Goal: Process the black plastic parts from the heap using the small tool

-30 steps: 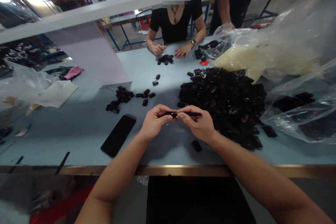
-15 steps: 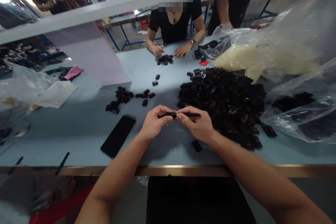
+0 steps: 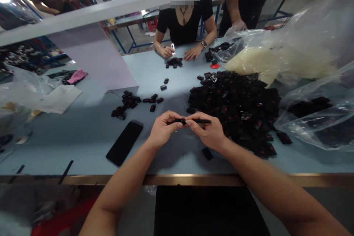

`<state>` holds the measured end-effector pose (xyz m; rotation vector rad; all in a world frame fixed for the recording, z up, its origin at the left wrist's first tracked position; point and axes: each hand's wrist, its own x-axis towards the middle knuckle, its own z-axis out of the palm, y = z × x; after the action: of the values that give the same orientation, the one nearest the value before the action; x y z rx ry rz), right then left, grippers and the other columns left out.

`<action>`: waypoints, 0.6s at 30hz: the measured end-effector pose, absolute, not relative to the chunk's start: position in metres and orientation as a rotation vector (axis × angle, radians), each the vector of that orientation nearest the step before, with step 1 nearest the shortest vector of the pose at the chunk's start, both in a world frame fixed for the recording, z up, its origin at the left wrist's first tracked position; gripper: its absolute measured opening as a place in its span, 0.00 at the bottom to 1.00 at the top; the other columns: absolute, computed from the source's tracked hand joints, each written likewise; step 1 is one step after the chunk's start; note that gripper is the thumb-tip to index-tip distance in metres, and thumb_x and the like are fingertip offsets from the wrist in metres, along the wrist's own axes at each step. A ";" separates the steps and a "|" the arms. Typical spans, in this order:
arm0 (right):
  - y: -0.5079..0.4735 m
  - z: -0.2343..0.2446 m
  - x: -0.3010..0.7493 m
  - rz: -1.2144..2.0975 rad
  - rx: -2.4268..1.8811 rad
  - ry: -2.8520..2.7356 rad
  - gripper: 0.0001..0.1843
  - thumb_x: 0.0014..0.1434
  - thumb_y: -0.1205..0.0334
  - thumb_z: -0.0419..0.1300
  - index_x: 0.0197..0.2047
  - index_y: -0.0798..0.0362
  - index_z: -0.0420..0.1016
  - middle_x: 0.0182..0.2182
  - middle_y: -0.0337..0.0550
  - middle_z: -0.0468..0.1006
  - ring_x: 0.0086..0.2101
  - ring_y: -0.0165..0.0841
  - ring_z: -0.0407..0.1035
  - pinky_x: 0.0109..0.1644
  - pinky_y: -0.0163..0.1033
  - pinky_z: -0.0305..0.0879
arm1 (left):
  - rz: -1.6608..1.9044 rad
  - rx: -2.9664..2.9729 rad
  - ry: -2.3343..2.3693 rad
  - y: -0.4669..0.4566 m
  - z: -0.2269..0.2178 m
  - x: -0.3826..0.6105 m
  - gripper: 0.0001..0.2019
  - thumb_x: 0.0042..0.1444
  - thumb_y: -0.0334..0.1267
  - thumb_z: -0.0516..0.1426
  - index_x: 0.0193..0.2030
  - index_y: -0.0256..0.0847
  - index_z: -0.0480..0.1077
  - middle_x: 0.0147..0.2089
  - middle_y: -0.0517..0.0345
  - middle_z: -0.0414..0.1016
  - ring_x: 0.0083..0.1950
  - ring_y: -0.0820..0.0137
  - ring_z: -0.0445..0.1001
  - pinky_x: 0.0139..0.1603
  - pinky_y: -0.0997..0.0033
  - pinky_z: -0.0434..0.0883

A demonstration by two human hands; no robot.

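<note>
My left hand (image 3: 162,129) pinches a small black piece (image 3: 180,121), most of it hidden by the fingers. My right hand (image 3: 209,131) is closed on a thin black pen-like tool (image 3: 204,121), whose tip meets the piece between both hands. The fingertips of the two hands nearly touch, above the blue-grey table. Just right of my right hand lies a large pile of small black pieces (image 3: 235,96) with red marks. A single black piece (image 3: 207,153) rests below that hand. To the left of my left forearm is a black smartphone (image 3: 125,143).
Smaller groups of black pieces (image 3: 129,99) lie at the left middle. Clear plastic bags (image 3: 318,118) stand at the right. A white panel (image 3: 94,59) and a shelf bar (image 3: 124,5) cross the far side. Opposite, a co-worker's hands (image 3: 193,52) rest near another small group.
My hands stay nearly still, holding the same things. Across the table, a co-worker's hand now raises a small shiny metal tool. A person at the far left has shifted.
</note>
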<state>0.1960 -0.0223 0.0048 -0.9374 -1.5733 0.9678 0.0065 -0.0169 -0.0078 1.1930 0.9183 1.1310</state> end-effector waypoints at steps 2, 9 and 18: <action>-0.022 0.005 0.196 0.954 -0.931 -1.583 0.08 0.61 0.56 0.62 0.37 0.50 0.81 0.33 0.44 0.83 0.34 0.35 0.76 0.38 0.39 0.73 | 1.129 1.200 0.924 -0.017 -0.007 0.006 0.11 0.49 0.35 0.68 0.38 0.39 0.75 0.40 0.54 0.83 0.40 0.67 0.81 0.45 0.66 0.76; -0.022 0.004 0.196 0.931 -0.918 -1.598 0.07 0.61 0.58 0.62 0.37 0.51 0.81 0.33 0.44 0.83 0.34 0.35 0.77 0.40 0.39 0.72 | 1.131 1.197 0.945 -0.016 -0.007 0.007 0.12 0.47 0.36 0.69 0.37 0.39 0.74 0.39 0.54 0.83 0.39 0.67 0.81 0.45 0.65 0.76; -0.020 -0.001 0.197 0.907 -0.878 -1.613 0.08 0.62 0.58 0.62 0.39 0.51 0.80 0.35 0.44 0.83 0.35 0.34 0.76 0.41 0.39 0.72 | 1.136 1.150 0.906 -0.016 -0.007 0.008 0.12 0.48 0.36 0.69 0.38 0.38 0.74 0.38 0.55 0.83 0.39 0.67 0.81 0.45 0.64 0.77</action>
<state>0.1973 -0.0201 -0.0011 -0.8783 -1.6130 0.9068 0.0076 -0.0157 -0.0067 1.1503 0.9055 1.1360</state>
